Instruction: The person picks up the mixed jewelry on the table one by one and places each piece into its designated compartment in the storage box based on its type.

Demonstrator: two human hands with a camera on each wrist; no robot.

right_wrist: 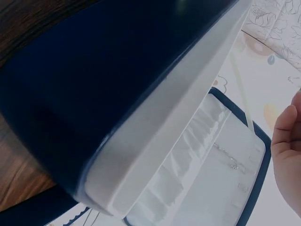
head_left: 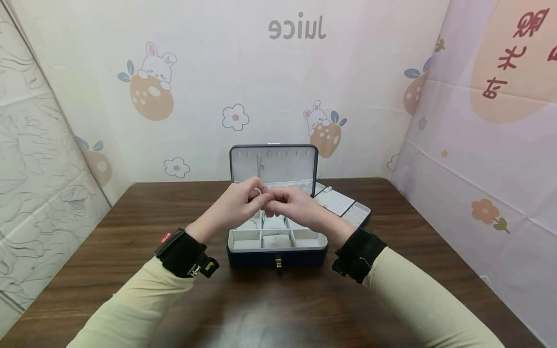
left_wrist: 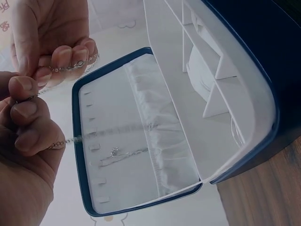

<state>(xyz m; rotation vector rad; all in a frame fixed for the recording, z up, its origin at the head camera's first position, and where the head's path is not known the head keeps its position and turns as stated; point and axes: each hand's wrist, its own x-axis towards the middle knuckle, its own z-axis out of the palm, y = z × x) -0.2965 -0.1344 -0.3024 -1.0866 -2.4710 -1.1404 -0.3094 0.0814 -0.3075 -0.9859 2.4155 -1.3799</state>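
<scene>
Both hands meet fingertip to fingertip above an open dark-blue jewelry box (head_left: 276, 259). My left hand (head_left: 232, 205) pinches a thin silver chain (left_wrist: 58, 144), which also runs under its curled fingers. From the other side, my right hand (head_left: 302, 208) pinches the chain between thumb and finger, with part of it lying across the other fingertips. In the right wrist view only an edge of the right hand (right_wrist: 287, 155) shows. Another silver chain (left_wrist: 124, 156) hangs inside the raised lid (left_wrist: 113, 174), which has small hooks and a gathered fabric pocket.
White dividers split the box into compartments, some holding pale cushions (head_left: 276, 241). A flat light tray (head_left: 334, 200) with small items lies behind the box to the right on the brown wooden table (head_left: 174, 208). Patterned cloth (head_left: 196, 72) hangs behind and at the right.
</scene>
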